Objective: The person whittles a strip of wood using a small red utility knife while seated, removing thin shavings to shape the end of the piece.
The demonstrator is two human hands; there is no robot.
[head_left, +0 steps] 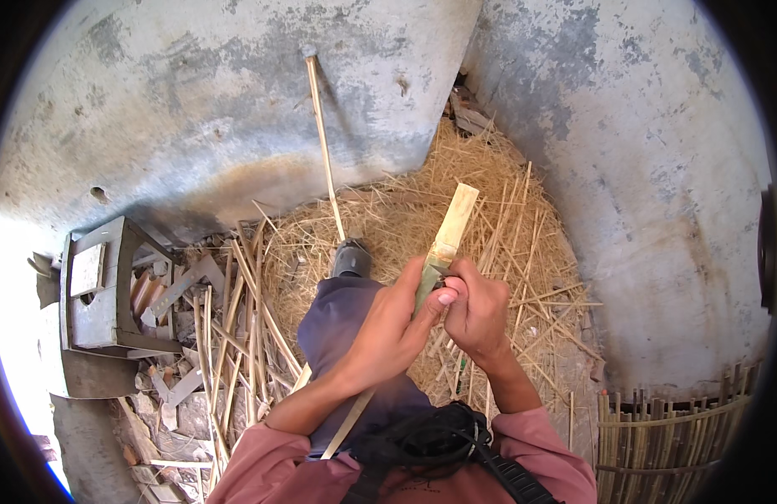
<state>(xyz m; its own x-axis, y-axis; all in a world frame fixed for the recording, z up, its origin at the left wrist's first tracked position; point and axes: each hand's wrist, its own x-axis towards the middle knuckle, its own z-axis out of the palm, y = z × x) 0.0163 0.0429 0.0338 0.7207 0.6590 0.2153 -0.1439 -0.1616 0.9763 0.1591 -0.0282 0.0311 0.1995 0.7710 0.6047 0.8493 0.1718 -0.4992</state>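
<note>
A split bamboo strip [456, 220], pale on its upper part and green lower down, points up and away from me in front of my chest. My left hand [392, 326] is wrapped round its lower part, thumb pressed toward the right hand. Close against it, my right hand [479, 304] grips a small knife, whose short dark blade [443, 270] lies across the strip just below the joint in the bamboo. Its handle is mostly hidden by my fingers. A longer pale strip [351, 422] passes under my left forearm.
Straw and thin shavings [523, 252] cover the floor ahead. Long bamboo sticks [229, 323] lie at left, near a wooden stool-like frame [111, 286]. One stick [323, 139] leans on the wall by my shoe [352, 259]. A bamboo-slat fence [674, 441] stands at lower right.
</note>
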